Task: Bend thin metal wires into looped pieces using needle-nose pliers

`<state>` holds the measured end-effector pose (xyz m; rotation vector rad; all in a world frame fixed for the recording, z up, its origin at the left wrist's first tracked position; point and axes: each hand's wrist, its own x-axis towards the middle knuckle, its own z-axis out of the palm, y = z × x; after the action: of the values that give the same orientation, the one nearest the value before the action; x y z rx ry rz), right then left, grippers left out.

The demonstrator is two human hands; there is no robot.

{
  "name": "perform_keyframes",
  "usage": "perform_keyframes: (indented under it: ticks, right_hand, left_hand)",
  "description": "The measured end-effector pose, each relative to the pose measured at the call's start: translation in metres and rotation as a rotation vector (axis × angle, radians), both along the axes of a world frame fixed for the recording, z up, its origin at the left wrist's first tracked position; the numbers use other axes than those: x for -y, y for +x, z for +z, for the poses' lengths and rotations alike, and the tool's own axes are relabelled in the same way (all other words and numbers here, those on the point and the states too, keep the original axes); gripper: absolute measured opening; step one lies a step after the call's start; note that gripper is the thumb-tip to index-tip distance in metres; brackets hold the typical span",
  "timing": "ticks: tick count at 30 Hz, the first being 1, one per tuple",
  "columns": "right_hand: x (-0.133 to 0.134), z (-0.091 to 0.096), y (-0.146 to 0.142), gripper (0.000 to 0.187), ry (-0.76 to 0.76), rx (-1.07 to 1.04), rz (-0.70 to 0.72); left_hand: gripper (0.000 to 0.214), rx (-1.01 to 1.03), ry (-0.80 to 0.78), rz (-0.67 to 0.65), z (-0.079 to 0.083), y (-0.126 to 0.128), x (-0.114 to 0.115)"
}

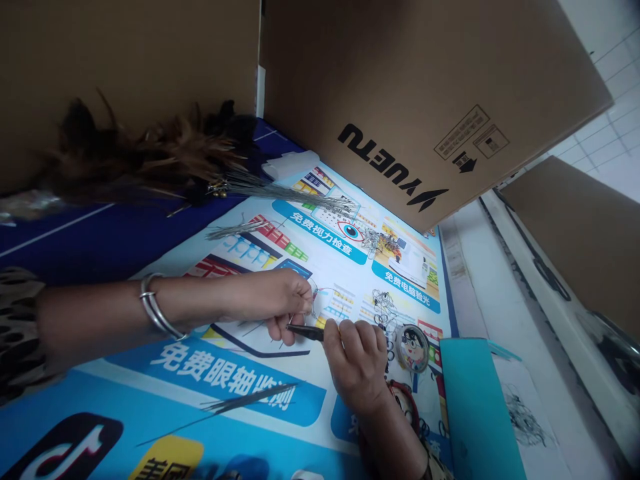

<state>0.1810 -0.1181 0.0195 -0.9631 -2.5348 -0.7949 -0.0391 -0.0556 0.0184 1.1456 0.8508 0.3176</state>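
Note:
My left hand (287, 300) is closed in a pinch on a thin wire (314, 300), whose loop stands out past the fingertips. A pair of pliers (306, 331) with dark, narrow jaws is gripped in my right hand (356, 357). The jaw tips meet the wire just below my left fingers; whether they are clamped on it is too small to tell. My right fist hides the pliers' handles. Below my hands, a small bundle of dark straight wires (250, 399) lies on the printed sheet (200, 427).
A long bundle of wires (300, 193) and brown feathers (165, 147) lie at the back left. Cardboard boxes (430, 80) wall off the far side. Coiled wire bits (384, 307) lie right of my hands, near a round badge (413, 347) and a turquoise box (477, 407).

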Motion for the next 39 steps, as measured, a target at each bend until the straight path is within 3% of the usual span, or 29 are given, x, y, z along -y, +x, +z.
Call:
perform_keyframes:
  ticks: [10, 23, 34, 39]
  right_hand:
    - [0.005, -0.004, -0.005, 0.008, -0.163, -0.006, -0.124]
    - [0.014, -0.011, -0.008, 0.018, -0.340, -0.142, -0.202]
    - [0.013, -0.016, -0.007, 0.013, -0.424, -0.179, -0.202]
    - [0.010, -0.023, -0.008, 0.014, -0.435, -0.273, -0.207]
  left_hand:
    - [0.016, -0.104, 0.183, 0.033, 0.003, 0.003, 0.004]
    - [0.021, -0.502, 0.792, -0.051, 0.027, 0.001, 0.018]
    - [0.023, -0.683, 1.063, -0.145, 0.019, 0.002, 0.037]
    - [0.020, -0.690, 1.057, -0.116, 0.025, 0.001, 0.029]
